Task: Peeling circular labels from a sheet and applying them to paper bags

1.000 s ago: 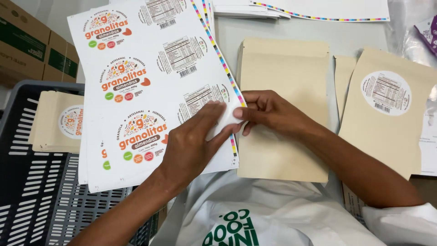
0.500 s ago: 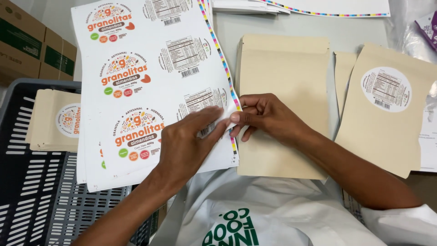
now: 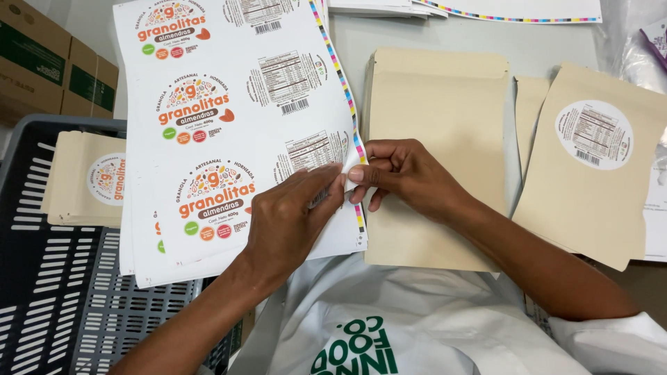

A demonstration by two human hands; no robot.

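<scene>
**Both hands pinching a label at the sheet's edge**

Right now I see my left hand (image 3: 292, 222) lying flat on the white label sheet (image 3: 208, 139), palm down, with its fingertips curled onto a round white label (image 3: 316, 156) near the sheet's right edge. My right hand (image 3: 406, 177) comes in from the other side, thumb and forefinger pressed together on the same spot, so both hands pinch the label's rim where it meets the coloured strip along the sheet's border. Whether the label has come free of the backing I cannot tell; the fingers hide that edge.

The sheet is the top one of a stack of sheets, and it overhangs a grey plastic crate (image 3: 62, 305) on the left. Inside the crate lies a pile of tan pouches (image 3: 76, 180) already bearing a round colourful label. Just under my right hand and wrist lies a plain tan pouch (image 3: 445, 97), flat on the grey table (image 3: 542, 45), touching the sheet's right edge. Further right, a second tan pouch (image 3: 597, 167) rests tilted, carrying a round white label. Brown cardboard boxes (image 3: 48, 66) stand at the upper left, beyond the crate.
</scene>
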